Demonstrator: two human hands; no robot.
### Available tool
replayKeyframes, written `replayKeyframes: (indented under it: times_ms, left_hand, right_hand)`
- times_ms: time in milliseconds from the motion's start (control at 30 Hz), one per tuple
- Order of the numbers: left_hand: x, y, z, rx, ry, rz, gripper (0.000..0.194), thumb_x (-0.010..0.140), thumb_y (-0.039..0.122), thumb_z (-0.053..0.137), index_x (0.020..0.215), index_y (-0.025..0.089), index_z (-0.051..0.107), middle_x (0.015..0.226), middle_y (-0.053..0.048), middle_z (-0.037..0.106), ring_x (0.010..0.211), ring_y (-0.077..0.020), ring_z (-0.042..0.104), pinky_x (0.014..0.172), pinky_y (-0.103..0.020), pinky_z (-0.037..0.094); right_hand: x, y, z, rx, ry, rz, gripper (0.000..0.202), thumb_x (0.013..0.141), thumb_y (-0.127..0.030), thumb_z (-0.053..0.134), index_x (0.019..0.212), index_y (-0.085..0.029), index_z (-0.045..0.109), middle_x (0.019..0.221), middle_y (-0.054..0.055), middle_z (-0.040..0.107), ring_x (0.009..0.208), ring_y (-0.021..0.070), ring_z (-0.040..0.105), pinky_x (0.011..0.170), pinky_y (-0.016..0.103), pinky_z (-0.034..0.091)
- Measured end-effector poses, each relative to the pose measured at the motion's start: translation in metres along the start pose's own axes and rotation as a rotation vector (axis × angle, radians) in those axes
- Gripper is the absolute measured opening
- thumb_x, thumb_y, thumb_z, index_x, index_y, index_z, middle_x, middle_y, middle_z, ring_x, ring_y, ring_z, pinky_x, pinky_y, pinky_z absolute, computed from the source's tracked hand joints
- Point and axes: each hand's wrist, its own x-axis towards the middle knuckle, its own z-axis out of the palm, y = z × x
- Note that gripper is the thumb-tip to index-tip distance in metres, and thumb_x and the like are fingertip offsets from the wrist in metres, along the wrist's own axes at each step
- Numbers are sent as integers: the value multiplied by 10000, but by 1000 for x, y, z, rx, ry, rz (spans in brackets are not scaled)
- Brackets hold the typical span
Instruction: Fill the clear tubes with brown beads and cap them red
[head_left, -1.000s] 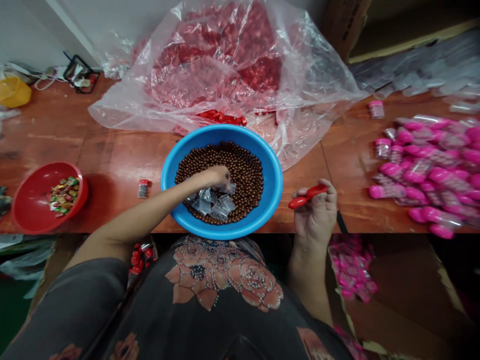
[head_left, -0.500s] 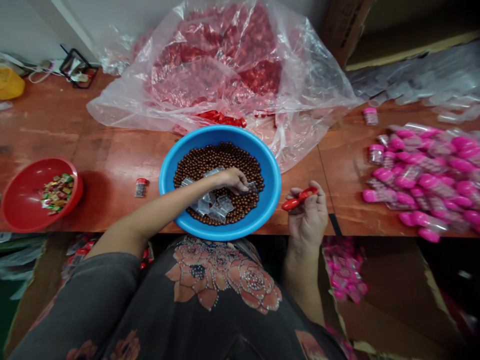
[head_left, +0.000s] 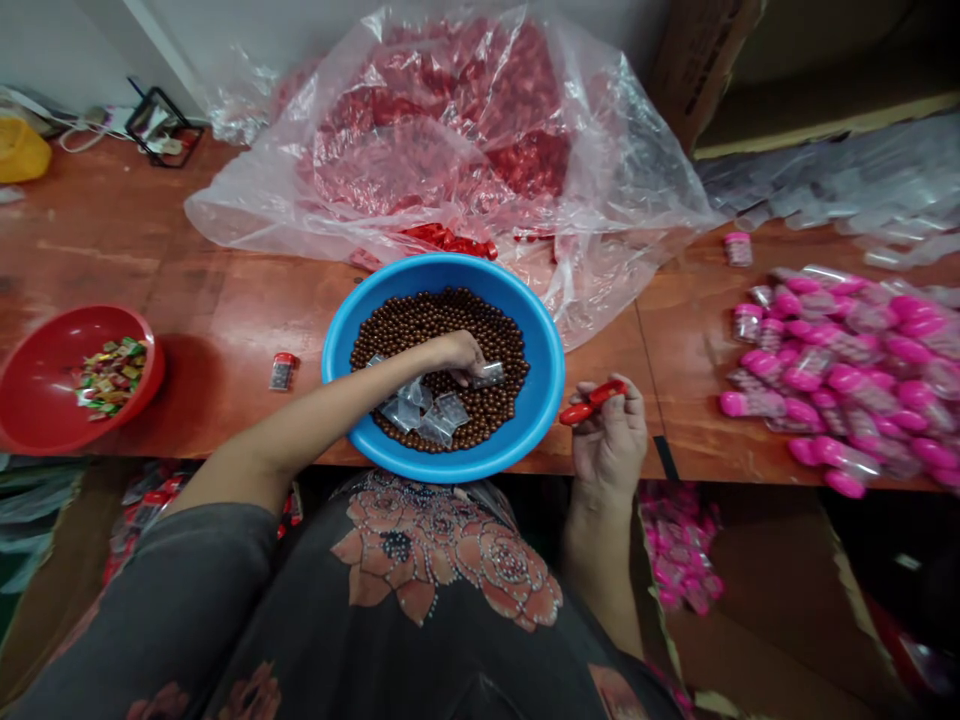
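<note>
My left hand (head_left: pixel 461 355) is inside a blue basin (head_left: pixel 551 400), fingers closed on a small clear plastic container (head_left: pixel 490 375) that lies among round brown balls (head_left: pixel 420 315). More clear containers (head_left: pixel 444 418) rest on the balls below my wrist. Off the basin's right side, my right hand (head_left: pixel 613 435) is raised with its palm up. Between its thumb and fingers are red plastic caps (head_left: pixel 596 400), seemingly two in a row; I cannot tell whether they are joined.
A red bowl (head_left: pixel 146 385) of wrapped sweets and a small filled jar with a red cap (head_left: pixel 283 371) are on the left. Behind the basin spreads a clear bag of red pieces (head_left: pixel 442 120). Pink-capped jars (head_left: pixel 862 370) are heaped right, with clear tubes (head_left: pixel 840 190) beyond.
My left hand stays in the basin, and the clear container at its fingertips now shows more plainly. My right hand has lowered slightly and moved a little left with the red caps.
</note>
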Motion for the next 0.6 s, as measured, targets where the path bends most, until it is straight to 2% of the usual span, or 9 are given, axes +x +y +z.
replayKeyframes:
  times_ms: [200,300,433,500,600]
  left_hand:
    - [0,4,11,-82,-28,84,122,684,16,769,733,100,695,653,-4,660,625,-116,630,782,-345,600]
    - [0,1,11,-203,-94,158,193,665,4,783,782,102,665,702,-3,672,664,-107,649,793,-332,591]
    - [0,0,5,-365,-194,227,251,656,-5,785,792,107,606,700,8,660,682,-103,657,842,-373,573]
    - [-9,3,3,-396,-222,246,241,683,-19,750,814,113,596,714,14,659,702,-102,661,862,-379,562]
    - [-36,11,-1,-411,-249,314,236,708,-31,707,858,119,603,745,18,661,726,-98,663,852,-347,553]
  right_hand:
    - [-2,-1,4,14,-4,-3,433,663,-434,847,1012,-245,674,840,-24,731,650,95,686,590,209,558]
    - [-2,-1,5,23,-2,7,430,667,-434,846,1013,-239,681,834,-24,725,644,94,685,577,202,552]
    - [-2,-2,7,13,-3,1,426,695,-441,825,1043,-248,673,854,-24,721,632,89,681,560,204,553]
    - [-2,-3,9,14,-16,-2,435,705,-420,822,1077,-258,664,865,-28,716,634,83,679,573,203,561]
    - [0,-6,12,40,-56,3,442,667,-328,852,1060,-255,663,858,-43,698,670,78,685,614,196,576]
